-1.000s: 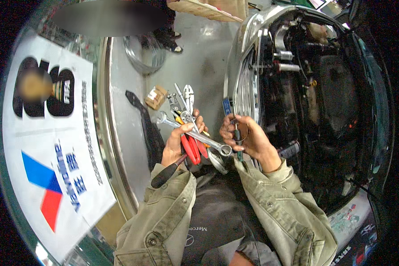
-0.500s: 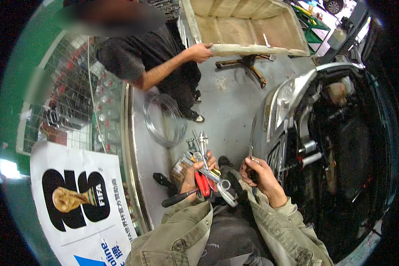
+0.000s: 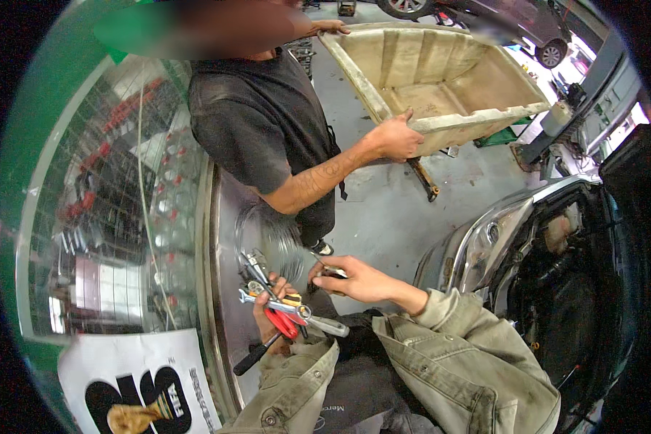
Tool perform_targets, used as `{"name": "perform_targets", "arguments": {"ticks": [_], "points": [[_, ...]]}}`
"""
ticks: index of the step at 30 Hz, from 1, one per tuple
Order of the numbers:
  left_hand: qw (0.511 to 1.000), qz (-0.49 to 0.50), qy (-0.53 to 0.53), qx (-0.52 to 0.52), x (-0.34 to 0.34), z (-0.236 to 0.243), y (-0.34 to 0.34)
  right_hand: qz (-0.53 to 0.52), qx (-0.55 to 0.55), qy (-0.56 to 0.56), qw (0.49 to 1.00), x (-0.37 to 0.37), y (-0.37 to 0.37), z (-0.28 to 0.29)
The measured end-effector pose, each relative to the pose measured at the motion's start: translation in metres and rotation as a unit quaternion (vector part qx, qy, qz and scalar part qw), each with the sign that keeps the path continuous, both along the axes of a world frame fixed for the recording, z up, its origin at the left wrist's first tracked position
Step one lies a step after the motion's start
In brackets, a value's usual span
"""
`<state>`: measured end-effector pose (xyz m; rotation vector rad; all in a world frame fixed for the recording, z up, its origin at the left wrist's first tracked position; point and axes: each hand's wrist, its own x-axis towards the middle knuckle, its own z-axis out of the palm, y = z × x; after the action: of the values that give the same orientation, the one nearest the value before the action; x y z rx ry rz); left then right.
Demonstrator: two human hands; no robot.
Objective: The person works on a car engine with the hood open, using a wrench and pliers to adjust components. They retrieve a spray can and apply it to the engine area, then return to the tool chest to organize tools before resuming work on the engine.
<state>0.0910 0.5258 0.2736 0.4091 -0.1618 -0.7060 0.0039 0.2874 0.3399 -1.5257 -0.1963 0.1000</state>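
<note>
My left hand is closed around a bunch of hand tools. Among them are red-handled pliers, a ring spanner and a black-handled screwdriver pointing down toward my sleeve. Metal tool heads stick up past the fingers. Just to the right, my right hand is closed on a small dark tool with a thin metal tip; its kind is too small to make out. The two hands are near each other but apart.
A person in a dark shirt stands ahead, holding a large beige tub by its rim. A coil of clear tubing or wire lies behind my left hand. At right is a car with its bonnet up, headlight facing left. Glass cabinet at left.
My right hand has moved left, close to the tools in my left hand. The person with the tub has come nearer and further right, and my view has shifted.
</note>
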Motion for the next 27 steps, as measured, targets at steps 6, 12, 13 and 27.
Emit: {"name": "perform_targets", "arguments": {"ticks": [6,12,13,27], "points": [[0.991,0.074,-0.027,0.106,0.091,0.011,-0.008,0.009,0.005,-0.029,1.000,0.121,0.004,0.026],[0.999,0.035,0.026,0.011,0.166,0.017,-0.029,-0.006,-0.048,-0.141,0.989,0.233,0.001,0.023],[0.999,0.032,0.018,0.003,0.179,0.016,-0.027,-0.019,-0.050,-0.115,0.992,0.246,0.005,0.018],[0.997,0.040,0.053,-0.047,0.269,0.059,-0.144,-0.146,0.117,-0.001,0.982,0.220,-0.111,0.006]]}}
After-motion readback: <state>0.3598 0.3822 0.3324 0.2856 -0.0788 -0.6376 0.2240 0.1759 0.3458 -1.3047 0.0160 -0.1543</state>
